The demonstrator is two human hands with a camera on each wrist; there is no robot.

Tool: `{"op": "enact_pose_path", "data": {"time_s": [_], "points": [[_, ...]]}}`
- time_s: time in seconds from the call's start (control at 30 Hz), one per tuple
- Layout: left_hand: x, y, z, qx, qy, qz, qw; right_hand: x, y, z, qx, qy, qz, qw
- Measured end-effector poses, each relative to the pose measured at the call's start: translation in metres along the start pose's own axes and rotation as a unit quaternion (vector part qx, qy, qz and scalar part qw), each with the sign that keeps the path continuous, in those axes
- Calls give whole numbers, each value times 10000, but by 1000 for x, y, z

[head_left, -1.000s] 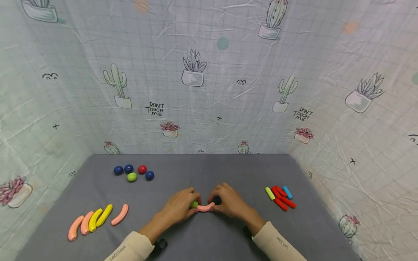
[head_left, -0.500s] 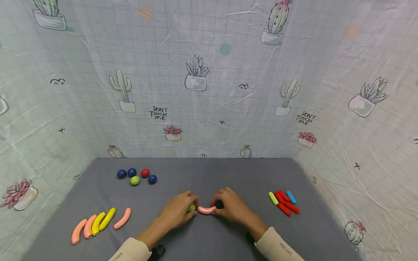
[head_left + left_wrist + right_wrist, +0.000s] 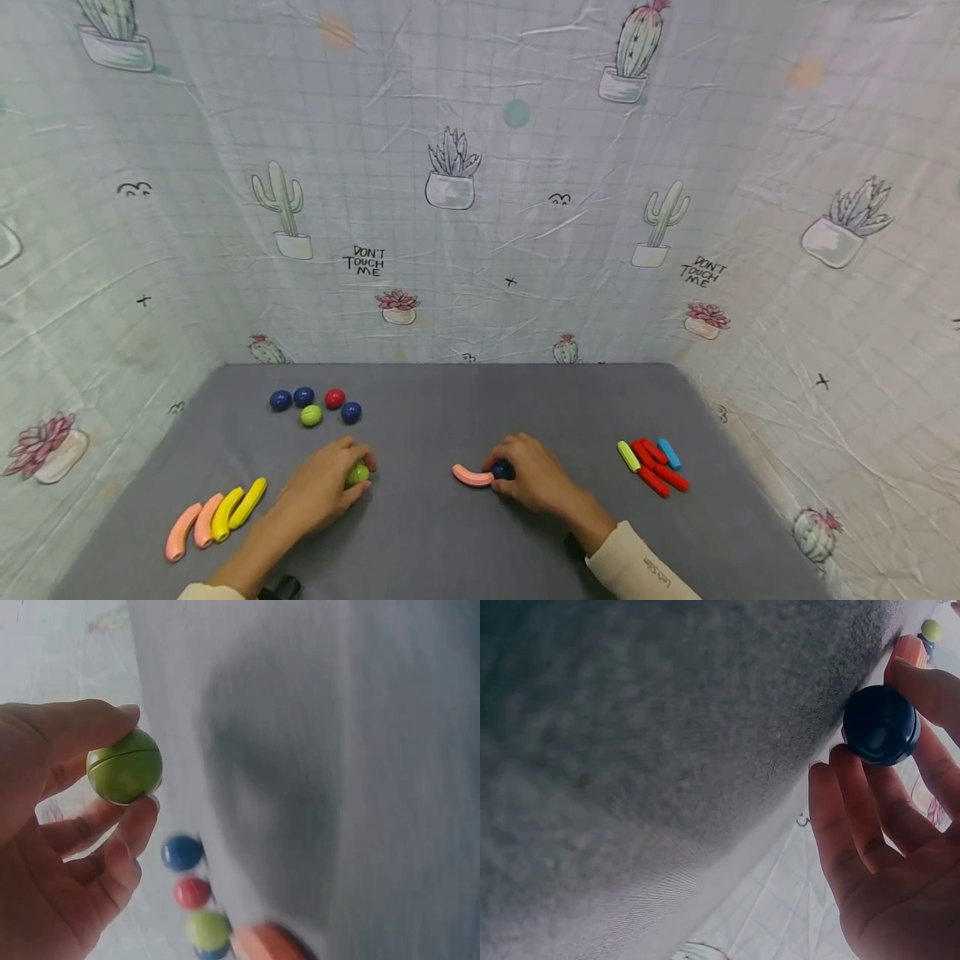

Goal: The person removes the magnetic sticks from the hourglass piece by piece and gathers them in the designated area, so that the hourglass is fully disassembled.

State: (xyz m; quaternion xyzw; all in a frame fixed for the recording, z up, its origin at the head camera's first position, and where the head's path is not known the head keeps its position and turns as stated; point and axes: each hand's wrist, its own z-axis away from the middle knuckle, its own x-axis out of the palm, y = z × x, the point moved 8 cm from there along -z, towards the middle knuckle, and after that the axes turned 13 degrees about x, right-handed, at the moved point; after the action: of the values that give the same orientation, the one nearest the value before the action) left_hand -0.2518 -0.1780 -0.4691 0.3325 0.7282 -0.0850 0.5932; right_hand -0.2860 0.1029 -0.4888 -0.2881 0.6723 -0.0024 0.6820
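My left hand pinches a green ball with a groove round it, between thumb and fingers, over the left-middle of the table. At the centre, my right hand holds a dark blue ball between thumb and fingertips. A pink curved tube lies end-on against that blue ball, its left end free. In the right wrist view the tube shows just beyond the ball, by the thumb. Another curved tube appears at the bottom of the left wrist view; in the head view my left hand hides it.
Blue, red and green balls sit at the back left of the grey table. Pink and yellow curved tubes lie at the front left. Short red, yellow-green and blue sticks lie at the right. A patterned cloth surrounds the table.
My left hand has drawn the green ball off the pink tube's left end and carried it left. My right hand stays at the centre with the blue ball and tube.
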Motion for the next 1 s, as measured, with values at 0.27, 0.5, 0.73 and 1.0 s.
{"op": "enact_pose_path", "data": {"time_s": [0.27,0.5,0.73,1.0], "points": [[-18,-40,-8,-285,387,31,9988,1,-1,-2,-34,7,-34,10000],[-23,-78,-21,-501,544,-516,9959,6,-3,-3,29,-67,-108,9999],[-19,-87,-27,-626,348,-943,9930,7,-4,-2,-53,-124,-215,9997],[-24,-18,-44,199,1055,-1333,9852,3,7,1,-4,-591,-1038,9928]]}}
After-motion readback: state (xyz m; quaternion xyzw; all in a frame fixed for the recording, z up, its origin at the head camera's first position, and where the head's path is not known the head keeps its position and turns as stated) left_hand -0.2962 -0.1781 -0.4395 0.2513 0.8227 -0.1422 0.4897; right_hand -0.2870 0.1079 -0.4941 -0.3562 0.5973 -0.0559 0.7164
